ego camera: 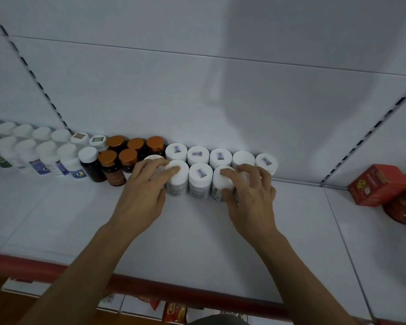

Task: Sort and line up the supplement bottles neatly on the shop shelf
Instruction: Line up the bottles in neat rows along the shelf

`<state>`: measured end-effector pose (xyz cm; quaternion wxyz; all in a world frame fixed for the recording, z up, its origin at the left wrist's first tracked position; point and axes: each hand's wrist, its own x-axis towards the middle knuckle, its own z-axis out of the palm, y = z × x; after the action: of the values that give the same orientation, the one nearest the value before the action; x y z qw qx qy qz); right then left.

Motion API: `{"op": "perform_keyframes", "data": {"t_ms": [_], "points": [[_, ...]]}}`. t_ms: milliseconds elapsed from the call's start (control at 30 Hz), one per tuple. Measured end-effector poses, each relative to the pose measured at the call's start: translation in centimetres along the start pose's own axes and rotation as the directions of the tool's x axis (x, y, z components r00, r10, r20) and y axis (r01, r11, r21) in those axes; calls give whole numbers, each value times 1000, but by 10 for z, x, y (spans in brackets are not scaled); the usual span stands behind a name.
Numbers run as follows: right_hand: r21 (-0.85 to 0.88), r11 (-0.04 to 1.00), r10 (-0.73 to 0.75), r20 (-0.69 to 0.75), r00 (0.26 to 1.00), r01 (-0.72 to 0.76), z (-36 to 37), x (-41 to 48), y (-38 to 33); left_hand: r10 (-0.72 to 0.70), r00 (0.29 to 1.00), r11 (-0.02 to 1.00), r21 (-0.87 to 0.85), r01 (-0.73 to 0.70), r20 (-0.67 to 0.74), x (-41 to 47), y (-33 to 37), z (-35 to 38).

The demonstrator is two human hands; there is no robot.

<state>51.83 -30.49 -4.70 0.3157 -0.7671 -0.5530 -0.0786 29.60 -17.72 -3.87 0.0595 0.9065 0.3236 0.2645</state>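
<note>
The left hand [148,184] lies nearly flat, fingers almost straight, over a partly hidden end bottle [153,158]. Its index fingertip rests on the cap of the neighbour bottle [177,171] at 3 o'clock. The right hand [251,191] is curled, gripping the front-row bottle [222,181] with thumb on its side and index finger on its cap. These belong to a two-row block of white bottles [198,154], upright and touching, at the back of the shelf [197,231]. All caps are fitted, so the contents cannot be seen. Amber bottles [108,167] stand at the block's 9 o'clock. A red box [377,184] sits well apart at 3 o'clock.
</note>
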Motion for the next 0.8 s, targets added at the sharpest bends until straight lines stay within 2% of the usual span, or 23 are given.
{"op": "perform_keyframes", "data": {"t_ms": [267, 367, 467, 533, 667, 800], "points": [[55, 998, 12, -13, 1000, -12, -14, -4, 30, 3, 996, 981, -191, -20, -87, 0, 18, 14], [72, 997, -3, 3, 1000, 3, -16, -5, 33, -42, 992, 975, -222, 15, -116, -2, 23, 15], [70, 998, -6, -80, 997, 11, -19, -9, 28, -43, 986, 979, -201, 9, -164, -4, 25, 12], [65, 995, -64, -115, 991, 72, -21, -10, 18, -27, 986, 986, -167, -1, -167, -4, 26, 12], [-50, 964, -262, -32, 965, 260, -12, 2, -7, -134, 976, 962, -259, 86, -173, 2, 21, 15], [-120, 973, -196, 37, 980, 199, -4, 15, -15, -166, 967, 955, -277, 109, -191, 0, 20, 23]]}}
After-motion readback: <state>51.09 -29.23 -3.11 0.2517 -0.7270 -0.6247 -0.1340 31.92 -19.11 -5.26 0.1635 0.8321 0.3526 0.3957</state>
